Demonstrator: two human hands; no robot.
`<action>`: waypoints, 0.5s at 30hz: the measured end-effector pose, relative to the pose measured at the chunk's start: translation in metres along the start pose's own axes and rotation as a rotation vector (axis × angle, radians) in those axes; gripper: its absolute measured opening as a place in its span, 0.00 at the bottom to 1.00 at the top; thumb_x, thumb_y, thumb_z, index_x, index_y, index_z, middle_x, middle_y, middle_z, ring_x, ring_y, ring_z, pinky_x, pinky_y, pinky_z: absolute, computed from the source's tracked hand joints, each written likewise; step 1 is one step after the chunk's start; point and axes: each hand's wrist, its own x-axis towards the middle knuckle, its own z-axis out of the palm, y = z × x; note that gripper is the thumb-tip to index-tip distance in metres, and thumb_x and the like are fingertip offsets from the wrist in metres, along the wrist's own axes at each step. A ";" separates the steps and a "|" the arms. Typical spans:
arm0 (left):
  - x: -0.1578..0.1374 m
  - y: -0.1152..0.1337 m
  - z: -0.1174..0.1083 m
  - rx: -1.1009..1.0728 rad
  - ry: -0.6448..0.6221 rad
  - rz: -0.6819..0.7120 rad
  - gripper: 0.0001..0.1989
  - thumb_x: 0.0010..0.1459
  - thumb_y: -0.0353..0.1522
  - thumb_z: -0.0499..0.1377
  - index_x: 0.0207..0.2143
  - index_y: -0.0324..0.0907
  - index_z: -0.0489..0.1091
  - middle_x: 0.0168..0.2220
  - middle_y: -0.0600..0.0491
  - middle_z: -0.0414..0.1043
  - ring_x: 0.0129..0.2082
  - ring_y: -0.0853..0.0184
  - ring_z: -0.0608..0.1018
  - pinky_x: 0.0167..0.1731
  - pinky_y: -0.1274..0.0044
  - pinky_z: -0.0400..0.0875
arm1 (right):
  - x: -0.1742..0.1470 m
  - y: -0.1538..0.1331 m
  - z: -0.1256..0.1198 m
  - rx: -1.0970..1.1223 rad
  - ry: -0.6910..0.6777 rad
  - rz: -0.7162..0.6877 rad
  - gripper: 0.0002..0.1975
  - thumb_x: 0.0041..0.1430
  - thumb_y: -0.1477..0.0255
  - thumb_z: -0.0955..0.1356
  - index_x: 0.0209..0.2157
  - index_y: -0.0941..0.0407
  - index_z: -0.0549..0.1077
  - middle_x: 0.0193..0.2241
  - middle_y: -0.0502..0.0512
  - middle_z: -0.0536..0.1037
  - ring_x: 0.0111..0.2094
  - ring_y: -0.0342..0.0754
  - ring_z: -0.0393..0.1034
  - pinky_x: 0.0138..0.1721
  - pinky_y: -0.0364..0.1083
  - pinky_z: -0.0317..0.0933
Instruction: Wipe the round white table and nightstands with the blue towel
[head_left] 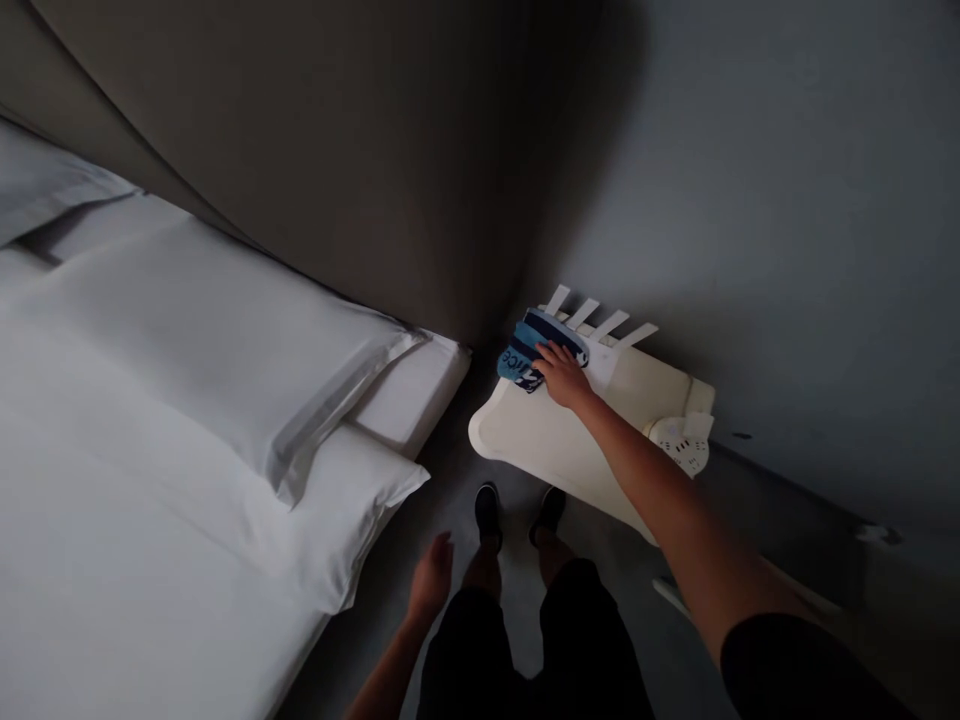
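My right hand (562, 375) reaches out over a small cream-white table and lies on a blue cloth (517, 352), its fingers extended across the fabric. The cloth looks folded or bunched, in light and dark blue with lettering and a white pattern; part of it is hidden under the fingers. It rests near the far left corner of the tabletop (555, 430). Low beside the bed, my left hand (433, 575) hangs with loose fingers, touching nothing that I can see.
At left stands a bed with white sheets (112, 560) and a white pillow (217, 330). White strips (611, 324) stick up along the table's back edge. A round, white, slotted object (681, 445) sits at the table's right end. A grey wall (810, 250) rises behind.
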 end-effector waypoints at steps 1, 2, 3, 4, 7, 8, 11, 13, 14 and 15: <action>0.014 0.024 0.007 -0.045 0.037 0.054 0.15 0.65 0.40 0.59 0.45 0.57 0.85 0.45 0.46 0.88 0.53 0.44 0.89 0.56 0.52 0.84 | -0.001 0.004 0.000 0.006 -0.005 -0.001 0.26 0.70 0.85 0.63 0.61 0.55 0.82 0.80 0.60 0.64 0.83 0.61 0.51 0.82 0.73 0.48; 0.027 0.048 0.014 -0.079 0.046 0.112 0.15 0.67 0.40 0.57 0.46 0.58 0.85 0.47 0.46 0.88 0.55 0.45 0.88 0.58 0.52 0.83 | -0.002 0.009 -0.002 0.012 -0.015 -0.004 0.27 0.69 0.86 0.62 0.61 0.54 0.82 0.79 0.59 0.66 0.82 0.60 0.52 0.81 0.73 0.50; 0.040 0.071 0.021 -0.110 0.063 0.176 0.16 0.69 0.40 0.56 0.47 0.57 0.85 0.49 0.46 0.87 0.54 0.46 0.88 0.59 0.52 0.83 | -0.005 0.015 -0.006 0.017 -0.027 -0.007 0.29 0.69 0.87 0.62 0.62 0.53 0.81 0.78 0.58 0.68 0.82 0.60 0.54 0.80 0.73 0.52; 0.054 0.094 0.028 -0.133 0.066 0.251 0.17 0.71 0.40 0.55 0.48 0.56 0.85 0.50 0.45 0.87 0.54 0.47 0.88 0.59 0.54 0.82 | -0.009 0.023 -0.010 0.019 -0.037 -0.009 0.30 0.68 0.87 0.61 0.62 0.53 0.81 0.77 0.57 0.70 0.81 0.60 0.56 0.80 0.72 0.54; 0.096 0.159 0.042 -0.174 0.122 0.417 0.16 0.73 0.38 0.55 0.51 0.50 0.83 0.52 0.42 0.85 0.54 0.50 0.86 0.60 0.55 0.82 | -0.031 0.056 -0.022 0.026 -0.058 -0.013 0.31 0.66 0.88 0.61 0.61 0.53 0.82 0.74 0.56 0.75 0.79 0.58 0.60 0.78 0.68 0.59; 0.111 0.177 0.045 -0.176 0.141 0.447 0.16 0.74 0.37 0.55 0.53 0.49 0.82 0.54 0.42 0.84 0.56 0.51 0.85 0.62 0.56 0.81 | -0.042 0.069 -0.026 0.032 -0.059 -0.013 0.31 0.65 0.88 0.61 0.61 0.53 0.83 0.73 0.55 0.76 0.79 0.57 0.61 0.78 0.67 0.60; 0.154 0.223 0.048 -0.133 0.184 0.503 0.17 0.74 0.35 0.55 0.57 0.46 0.81 0.57 0.41 0.83 0.60 0.51 0.83 0.65 0.57 0.79 | -0.083 0.109 -0.036 0.055 -0.055 0.006 0.31 0.64 0.87 0.61 0.59 0.54 0.83 0.71 0.56 0.78 0.77 0.56 0.62 0.78 0.63 0.60; 0.178 0.243 0.051 -0.052 0.206 0.525 0.19 0.72 0.33 0.57 0.61 0.43 0.79 0.60 0.38 0.82 0.64 0.49 0.81 0.68 0.55 0.75 | -0.111 0.130 -0.043 0.058 -0.074 0.051 0.30 0.64 0.86 0.63 0.60 0.55 0.83 0.69 0.57 0.80 0.75 0.56 0.66 0.77 0.62 0.63; 0.187 0.249 0.052 0.000 0.216 0.532 0.22 0.71 0.32 0.58 0.63 0.43 0.78 0.64 0.37 0.80 0.66 0.47 0.79 0.71 0.54 0.72 | -0.122 0.137 -0.046 0.050 -0.090 0.081 0.29 0.64 0.85 0.63 0.61 0.55 0.83 0.68 0.59 0.81 0.73 0.57 0.68 0.75 0.62 0.65; 0.194 0.252 0.055 0.054 0.223 0.533 0.24 0.71 0.31 0.58 0.66 0.42 0.77 0.67 0.37 0.78 0.70 0.45 0.77 0.74 0.52 0.68 | -0.131 0.142 -0.049 0.036 -0.101 0.108 0.28 0.65 0.84 0.64 0.61 0.55 0.83 0.66 0.61 0.82 0.71 0.59 0.70 0.73 0.63 0.66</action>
